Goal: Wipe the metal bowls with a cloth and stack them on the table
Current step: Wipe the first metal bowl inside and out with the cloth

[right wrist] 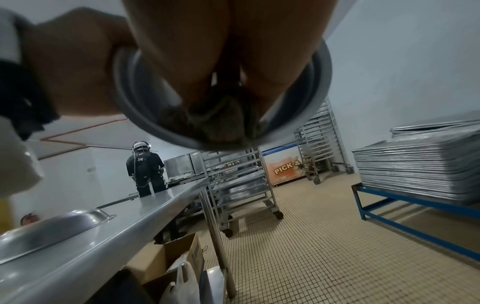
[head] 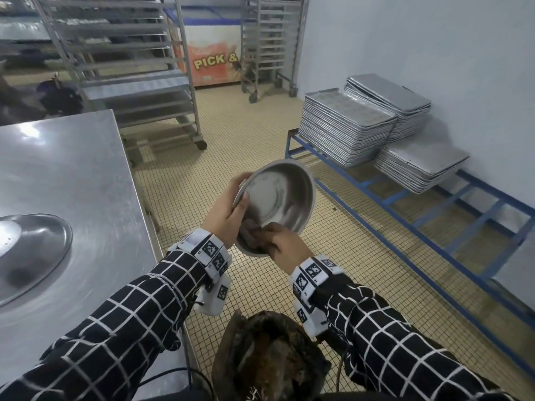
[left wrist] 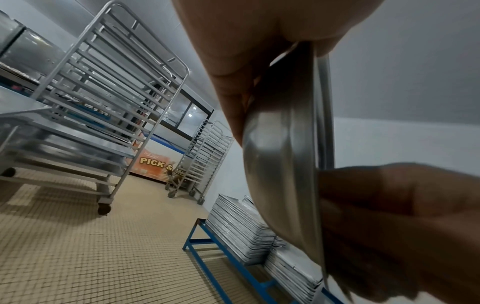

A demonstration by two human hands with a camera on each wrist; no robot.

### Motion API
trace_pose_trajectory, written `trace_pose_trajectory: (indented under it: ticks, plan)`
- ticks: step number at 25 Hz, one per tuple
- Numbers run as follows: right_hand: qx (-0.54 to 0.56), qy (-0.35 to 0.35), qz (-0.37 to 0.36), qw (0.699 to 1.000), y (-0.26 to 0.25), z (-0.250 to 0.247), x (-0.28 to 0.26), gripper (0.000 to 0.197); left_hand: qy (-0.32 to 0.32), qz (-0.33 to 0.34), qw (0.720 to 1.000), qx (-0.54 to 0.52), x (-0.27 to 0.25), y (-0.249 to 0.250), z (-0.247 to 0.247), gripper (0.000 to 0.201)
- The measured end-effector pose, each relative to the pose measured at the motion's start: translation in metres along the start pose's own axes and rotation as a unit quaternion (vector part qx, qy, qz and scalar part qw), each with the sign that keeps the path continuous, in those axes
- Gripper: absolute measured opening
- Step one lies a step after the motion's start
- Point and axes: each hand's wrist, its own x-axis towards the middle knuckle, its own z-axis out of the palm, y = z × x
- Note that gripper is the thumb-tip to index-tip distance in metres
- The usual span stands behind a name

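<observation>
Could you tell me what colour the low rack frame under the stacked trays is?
The rack frame is blue, clearest in the head view.

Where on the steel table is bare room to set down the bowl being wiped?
The steel table is bare beyond the upturned bowl, toward its far edge, and between that bowl and the right edge. The bowl is in the left hand; the right hand presses the cloth inside.

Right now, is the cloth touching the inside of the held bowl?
Touching. Head view: right hand presses the cloth against the bowl inner wall near the rim; no gap.
</observation>
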Motion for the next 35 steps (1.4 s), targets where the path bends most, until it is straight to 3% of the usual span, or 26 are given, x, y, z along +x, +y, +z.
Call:
trace_pose_trajectory:
  ticks: [2,3,5,7,9,11,14,17,19,22,24,28,30,32,35]
  plan:
    - [-0.032,-0.033,0.005,0.999,0.005,0.0,-0.005,0.029,0.007,-0.006,1.0,0.001,-0.002,-0.007,0.002,0.03]
    - [-0.015,-0.014,0.009,1.0,0.008,0.001,-0.01,0.025,0.016,-0.014,1.0,-0.006,-0.002,-0.009,0.002,0.03]
    - [0.097,0.096,0.053,0.989,0.005,0.003,-0.021,0.02,0.033,-0.036,0.998,-0.025,-0.003,-0.007,0.002,0.031]
    - [0.198,0.204,0.11,0.952,-0.01,0.007,-0.023,0.026,0.044,-0.047,0.997,-0.04,-0.003,0.002,0.003,0.03]
    - [0.164,0.258,0.081,0.949,-0.029,0.01,-0.019,0.03,0.054,-0.042,0.996,-0.062,-0.002,0.014,0.008,0.028]
    - [0.151,0.252,-0.001,0.956,-0.042,0.013,-0.017,0.039,0.063,-0.041,0.992,-0.102,0.0,0.025,0.011,0.03]
    - [0.124,0.164,-0.082,0.975,-0.036,0.012,-0.018,0.053,0.062,-0.031,0.989,-0.133,0.006,0.034,0.004,0.031]
    - [-0.05,0.095,-0.067,0.992,-0.01,0.002,-0.013,0.069,0.054,-0.028,0.991,-0.116,0.008,0.032,-0.007,0.028]
    - [-0.068,0.068,-0.032,0.995,-0.006,0.0,-0.009,0.08,0.061,-0.039,0.993,-0.097,0.006,0.028,-0.007,0.032]
    - [0.066,0.097,-0.044,0.992,-0.037,0.008,-0.009,0.068,0.075,-0.041,0.992,-0.09,0.003,0.03,-0.002,0.033]
    - [0.1,0.122,-0.055,0.986,-0.048,0.014,-0.015,0.06,0.065,-0.036,0.993,-0.096,0.003,0.035,-0.003,0.029]
    - [-0.159,0.099,0.016,0.982,-0.006,0.004,-0.016,0.065,0.028,-0.071,0.993,-0.089,0.009,0.03,-0.014,0.027]
    - [-0.215,0.094,0.082,0.969,0.017,-0.005,-0.011,0.059,0.01,-0.091,0.99,-0.106,0.005,0.032,-0.014,0.031]
    - [-0.176,0.132,0.104,0.97,0.025,-0.014,-0.005,0.06,0.018,-0.116,0.984,-0.134,0.0,0.039,-0.01,0.027]
    - [0.026,0.211,0.115,0.97,0.015,-0.032,0.001,0.065,0.015,-0.146,0.976,-0.16,-0.009,0.034,-0.012,0.034]
